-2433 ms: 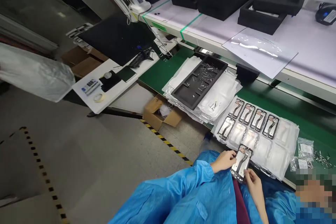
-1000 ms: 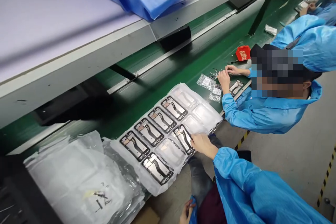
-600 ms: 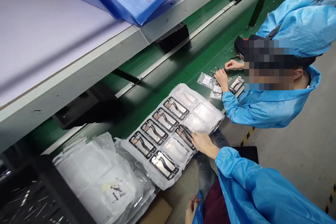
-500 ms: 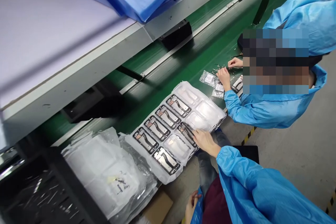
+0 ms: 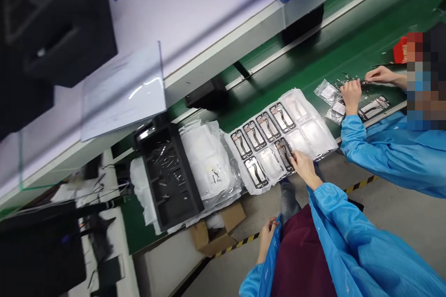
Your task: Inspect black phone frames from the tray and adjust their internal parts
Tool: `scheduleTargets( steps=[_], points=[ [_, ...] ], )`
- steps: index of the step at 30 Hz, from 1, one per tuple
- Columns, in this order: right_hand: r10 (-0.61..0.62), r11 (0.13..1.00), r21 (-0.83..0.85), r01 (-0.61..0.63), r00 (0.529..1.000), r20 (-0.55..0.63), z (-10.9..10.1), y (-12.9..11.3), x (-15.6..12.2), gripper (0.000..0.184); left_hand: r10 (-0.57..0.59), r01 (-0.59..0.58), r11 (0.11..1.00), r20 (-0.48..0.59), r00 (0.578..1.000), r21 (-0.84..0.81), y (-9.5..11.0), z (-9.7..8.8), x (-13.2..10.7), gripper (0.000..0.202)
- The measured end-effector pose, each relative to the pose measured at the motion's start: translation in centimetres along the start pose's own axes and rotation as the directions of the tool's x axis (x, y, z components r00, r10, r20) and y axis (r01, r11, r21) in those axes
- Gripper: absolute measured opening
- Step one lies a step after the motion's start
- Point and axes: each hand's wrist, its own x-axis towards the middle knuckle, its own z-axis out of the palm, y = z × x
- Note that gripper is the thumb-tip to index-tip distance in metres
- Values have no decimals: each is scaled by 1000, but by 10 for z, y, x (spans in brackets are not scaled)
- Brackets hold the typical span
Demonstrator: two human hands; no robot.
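My right hand [image 5: 305,168] reaches over the near edge of a white moulded tray [image 5: 315,141], its fingers closed on the edge of a phone screen assembly [image 5: 284,152] in the near row. Several similar dark-framed assemblies with black ribbon cables fill the far row, and one more phone assembly [image 5: 256,171] lies at the tray's near left corner. Some pockets hold no assembly. Lower down, at my side, my left hand [image 5: 267,235] has curled fingers against the front edge of my blue smock [image 5: 271,257]; its fingertips are partly hidden.
Left of the tray lie stacked white trays [image 5: 202,148] in plastic and a black bin [image 5: 190,195] with small metal parts. A co-worker's hands [image 5: 351,93] handle small parts beside plastic bags [image 5: 326,92]. A shelf edge [image 5: 223,44] overhangs the green belt; a cardboard box [image 5: 212,236] stands below.
The view has swung left and takes in more, showing the black bin and monitor-side bench. My right hand stays at the same phone screen assembly, and my left hand stays by the smock.
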Motion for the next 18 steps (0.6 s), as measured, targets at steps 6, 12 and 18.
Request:
scheduleTargets(
  steps=[6, 12, 18],
  points=[
    [-40, 999, -18, 39, 999, -18, 9, -2, 6, 23, -15, 8, 997, -92, 996, -75, -11, -1, 10, 41],
    [-24, 999, -42, 22, 999, -33, 8, -2, 9, 18, 19, -29, 995, -115, 993, -93, -17, -1, 20, 45],
    [-14, 1000, -13, 13, 999, -39, 3, -1, 2, 25, 51, -60, 995, -102, 993, -84, -20, 1, 30, 42]
  ],
)
